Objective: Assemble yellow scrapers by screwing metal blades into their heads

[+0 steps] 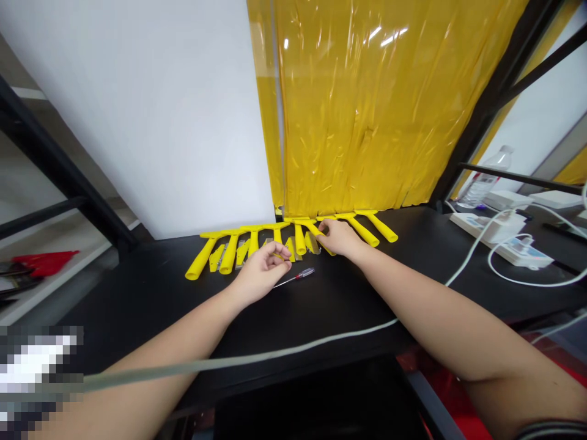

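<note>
Along the back of the black table lies a row of several yellow T-shaped plastic scraper handles point(199, 260), their wide heads toward the wall. Thin metal plates and small yellow pieces point(215, 258) lie between them. My right hand point(340, 237) is closed on one yellow T-shaped handle point(312, 228) right of the row's middle; its fingertips are partly hidden. My left hand point(263, 269) hovers before the row, fingers loosely curled and thumb apart, with nothing visible in it. Beside it, a screwdriver point(305, 273) with a clear handle lies on the table, its tip near my left wrist.
Behind the row stand a white panel point(183, 110) and a yellow plastic sheet point(367, 110). At right are a power strip point(513, 244) with cables and a plastic bottle point(486, 177). A pale cable point(293, 351) crosses in front of the black table point(348, 299). Black frame posts flank it.
</note>
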{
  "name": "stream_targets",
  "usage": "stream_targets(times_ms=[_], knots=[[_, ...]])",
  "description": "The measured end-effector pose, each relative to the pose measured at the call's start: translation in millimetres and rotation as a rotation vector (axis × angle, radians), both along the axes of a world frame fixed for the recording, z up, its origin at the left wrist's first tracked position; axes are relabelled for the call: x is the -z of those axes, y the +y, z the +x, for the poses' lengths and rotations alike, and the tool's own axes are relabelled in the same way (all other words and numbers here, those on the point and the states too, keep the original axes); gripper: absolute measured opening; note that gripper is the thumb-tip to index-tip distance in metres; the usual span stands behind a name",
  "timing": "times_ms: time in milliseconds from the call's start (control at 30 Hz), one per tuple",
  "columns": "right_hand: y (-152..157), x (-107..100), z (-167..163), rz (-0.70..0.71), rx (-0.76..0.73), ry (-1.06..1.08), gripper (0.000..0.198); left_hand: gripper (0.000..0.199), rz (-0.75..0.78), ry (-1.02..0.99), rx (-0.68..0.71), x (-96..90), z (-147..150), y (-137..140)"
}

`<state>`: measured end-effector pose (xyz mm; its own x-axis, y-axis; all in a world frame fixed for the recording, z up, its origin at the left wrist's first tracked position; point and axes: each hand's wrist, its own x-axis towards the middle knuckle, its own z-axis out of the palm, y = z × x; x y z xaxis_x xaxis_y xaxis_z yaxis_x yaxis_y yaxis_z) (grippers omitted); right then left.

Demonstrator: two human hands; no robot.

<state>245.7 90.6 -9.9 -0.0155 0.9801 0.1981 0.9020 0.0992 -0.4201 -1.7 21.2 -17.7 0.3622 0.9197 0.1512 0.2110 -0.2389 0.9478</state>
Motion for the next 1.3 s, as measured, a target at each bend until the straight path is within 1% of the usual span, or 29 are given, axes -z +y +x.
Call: stream_targets(times_ms=[200,400,500,633,733,900,1300], knots=[[3,2,-6,0.026,-0.005,-0.142,0.024,0.023,0.008,0.031,0.015,-0.6,1,0],[-1,-2,-7,-0.015,-0.037,-0.167,0.031,0.02,0.026,0.063,0.022,-2.7,1,-4],[-9,-7,0,-0.025,-0.087,-0.156,0.04,0.018,0.04,0.074,0.028,-3.2,0,-5],[-22,-11,12,-0.043,-0.224,-0.166,0.058,0.015,0.08,0.098,0.037,-4.7,-1,-6],[-29,-10,14,-0.086,-0.261,-0.194,0.069,0.013,0.093,0.117,0.049,-5.7,-1,-6],[-30,-7,10,-0.078,-0.274,-0.206,0.06,0.012,0.106,0.139,0.046,-5.6,-3,-5],[-29,-6,8,-0.063,-0.271,-0.22,0.06,0.012,0.123,0.147,0.041,-5.6,-3,-7]])
